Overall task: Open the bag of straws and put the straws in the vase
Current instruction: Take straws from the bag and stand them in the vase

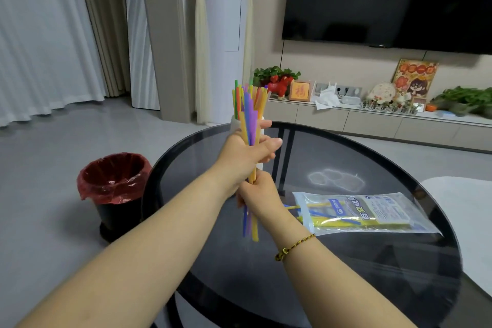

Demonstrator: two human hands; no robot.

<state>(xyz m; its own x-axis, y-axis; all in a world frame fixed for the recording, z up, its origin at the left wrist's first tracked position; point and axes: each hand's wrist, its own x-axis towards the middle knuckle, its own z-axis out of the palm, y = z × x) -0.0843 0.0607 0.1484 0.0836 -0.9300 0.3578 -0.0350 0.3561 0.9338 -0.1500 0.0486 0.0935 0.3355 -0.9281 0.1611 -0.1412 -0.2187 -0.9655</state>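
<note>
Straws: a bundle of thin plastic drinking straws (pixel 249 112) in yellow, purple, blue, green and orange, held upright over the far-left part of the round black glass desk (pixel 359 274); the tips fan out on top and the lower ends hang free above the glass.
Left hand (pixel 247 153): wrapped round the bundle's middle, thumb stretched out past the straws.
Right hand (pixel 262 194): just below the left, clenched round the lower part of the bundle; a braided cord bracelet sits on its wrist.
Vase: a white tube-shaped vase (pixel 234 123) on the desk's far-left edge, right behind the hands and mostly hidden by them.
Bag: a clear plastic straw bag (pixel 372 214) lying flat on the desk's right half, its right corner near the rim, with yellow and blue straws poking from its left end.
Writing: a blue-and-white label with Chinese print, too blurred to read.
Open room: bare glass across the desk's near half and centre.
Edges: a black bin with a red liner (pixel 114 186) stands on the floor just off the desk's left rim.
</note>
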